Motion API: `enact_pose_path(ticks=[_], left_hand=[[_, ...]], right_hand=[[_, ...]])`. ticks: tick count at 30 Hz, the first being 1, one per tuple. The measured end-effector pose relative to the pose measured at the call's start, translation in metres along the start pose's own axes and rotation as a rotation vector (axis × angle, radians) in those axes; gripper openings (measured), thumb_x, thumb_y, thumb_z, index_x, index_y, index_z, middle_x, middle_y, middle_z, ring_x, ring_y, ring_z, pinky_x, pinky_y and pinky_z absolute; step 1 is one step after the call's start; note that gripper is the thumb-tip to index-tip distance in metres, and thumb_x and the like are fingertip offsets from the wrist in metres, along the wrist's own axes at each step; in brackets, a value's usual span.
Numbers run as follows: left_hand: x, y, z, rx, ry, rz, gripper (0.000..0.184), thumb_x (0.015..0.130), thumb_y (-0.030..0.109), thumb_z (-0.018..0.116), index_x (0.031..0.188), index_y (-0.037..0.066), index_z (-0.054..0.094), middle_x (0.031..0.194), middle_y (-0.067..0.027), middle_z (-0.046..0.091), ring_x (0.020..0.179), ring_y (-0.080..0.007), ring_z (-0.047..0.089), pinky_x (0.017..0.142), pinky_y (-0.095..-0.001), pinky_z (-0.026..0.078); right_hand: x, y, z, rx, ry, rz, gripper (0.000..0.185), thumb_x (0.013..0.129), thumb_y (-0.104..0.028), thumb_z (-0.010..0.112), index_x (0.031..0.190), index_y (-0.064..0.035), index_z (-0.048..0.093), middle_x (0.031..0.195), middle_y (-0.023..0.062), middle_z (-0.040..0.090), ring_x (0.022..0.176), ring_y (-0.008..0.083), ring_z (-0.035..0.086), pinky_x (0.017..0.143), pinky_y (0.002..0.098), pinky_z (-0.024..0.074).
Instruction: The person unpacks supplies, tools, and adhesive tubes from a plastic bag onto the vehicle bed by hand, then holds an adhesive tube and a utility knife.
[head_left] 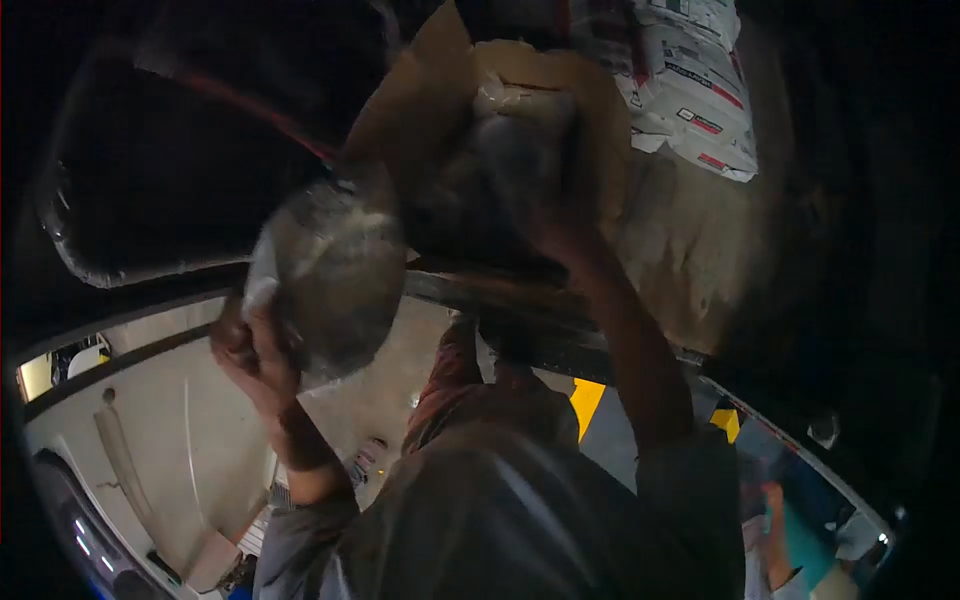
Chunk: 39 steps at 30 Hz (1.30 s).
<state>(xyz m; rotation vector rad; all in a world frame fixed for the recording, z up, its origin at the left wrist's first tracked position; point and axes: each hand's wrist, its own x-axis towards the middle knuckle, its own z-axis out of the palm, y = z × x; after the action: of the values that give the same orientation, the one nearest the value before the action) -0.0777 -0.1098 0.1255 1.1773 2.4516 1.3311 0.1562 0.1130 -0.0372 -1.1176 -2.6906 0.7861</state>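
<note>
My left hand (258,352) is closed on the near left edge of a rounded, see-through plastic bag (340,285), thumb on top. What the bag holds, if anything, I cannot make out. My right hand (552,228) reaches into an open cardboard box (600,105) with its flaps raised. Motion and shadow smear its fingers. A dark grey blurred shape (515,155) is at its fingertips, and whether the hand grips it I cannot tell. Further back in the box lies something pale and shiny, like plastic wrap (515,98).
White printed sacks (695,90) are stacked right of the box on a worn wooden surface (690,240). A dark, plastic-wrapped bulk (150,190) stands at left. A metal edge (500,318) runs before my body. Another person's arm (775,535) shows at lower right.
</note>
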Motion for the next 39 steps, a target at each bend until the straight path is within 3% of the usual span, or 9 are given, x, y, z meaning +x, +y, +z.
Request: enact_pose_path(ticks=[2,7,12,21,28,34,39], left_hand=[[0.000,-0.018,-0.009,0.088,-0.095,0.213,0.029,0.086,0.022,0.054,0.089,-0.006,0.063,0.072,-0.0056,0.059,0.067,-0.0124,0.050,0.058,-0.0278,0.038],[-0.003,-0.035,-0.010,-0.126,-0.199,0.290,0.026,0.083,0.021,0.054,0.081,-0.004,0.059,0.071,-0.0095,0.055,0.065,-0.0188,0.050,0.057,-0.0308,0.038],[-0.003,-0.043,-0.017,-0.087,-0.317,0.260,0.024,0.084,0.020,0.053,0.072,-0.002,0.053,0.065,-0.0107,0.050,0.059,-0.0243,0.048,0.056,-0.0317,0.037],[0.000,-0.041,-0.024,-0.052,-0.364,0.226,0.030,0.087,0.025,0.053,0.091,-0.004,0.061,0.087,-0.0155,0.063,0.078,-0.0274,0.060,0.074,-0.0333,0.045],[-0.002,-0.041,-0.026,-0.050,-0.366,0.181,0.037,0.089,0.031,0.053,0.095,-0.005,0.061,0.093,-0.0171,0.064,0.084,-0.0265,0.060,0.077,-0.0335,0.045],[-0.005,-0.042,-0.026,-0.016,-0.304,0.202,0.034,0.088,0.029,0.053,0.093,-0.004,0.060,0.084,-0.0148,0.061,0.077,-0.0260,0.058,0.071,-0.0337,0.044],[-0.004,-0.048,-0.032,-0.043,-0.357,0.191,0.034,0.089,0.029,0.051,0.092,-0.004,0.059,0.082,-0.0153,0.060,0.075,-0.0260,0.057,0.069,-0.0332,0.044]], right_hand=[[0.043,0.016,0.034,-0.120,0.012,0.082,0.041,0.083,-0.021,0.056,0.120,-0.0054,0.049,0.118,0.0207,0.052,0.108,0.0390,0.050,0.093,0.0467,0.0389],[0.093,0.021,0.091,-0.278,0.057,0.263,0.041,0.083,-0.021,0.055,0.120,-0.0050,0.048,0.119,0.0207,0.051,0.109,0.0386,0.049,0.093,0.0467,0.0386],[0.076,0.028,0.090,-0.270,0.064,0.243,0.042,0.083,-0.021,0.053,0.120,-0.0047,0.048,0.120,0.0207,0.051,0.110,0.0382,0.049,0.094,0.0467,0.0384],[0.064,0.037,0.086,-0.240,0.080,0.216,0.042,0.082,-0.020,0.051,0.121,-0.0042,0.048,0.121,0.0206,0.049,0.111,0.0374,0.048,0.095,0.0468,0.0379],[0.063,0.040,0.079,-0.251,0.083,0.197,0.042,0.082,-0.020,0.050,0.121,-0.0037,0.047,0.123,0.0206,0.049,0.112,0.0368,0.048,0.096,0.0468,0.0375],[0.058,0.035,0.081,-0.272,0.109,0.130,0.042,0.082,-0.019,0.048,0.122,-0.0034,0.047,0.124,0.0205,0.048,0.113,0.0363,0.047,0.096,0.0468,0.0372],[0.079,0.027,0.085,-0.239,0.158,-0.181,0.039,0.082,-0.018,0.049,0.118,-0.0036,0.050,0.117,0.0201,0.052,0.110,0.0354,0.050,0.095,0.0461,0.0381]])
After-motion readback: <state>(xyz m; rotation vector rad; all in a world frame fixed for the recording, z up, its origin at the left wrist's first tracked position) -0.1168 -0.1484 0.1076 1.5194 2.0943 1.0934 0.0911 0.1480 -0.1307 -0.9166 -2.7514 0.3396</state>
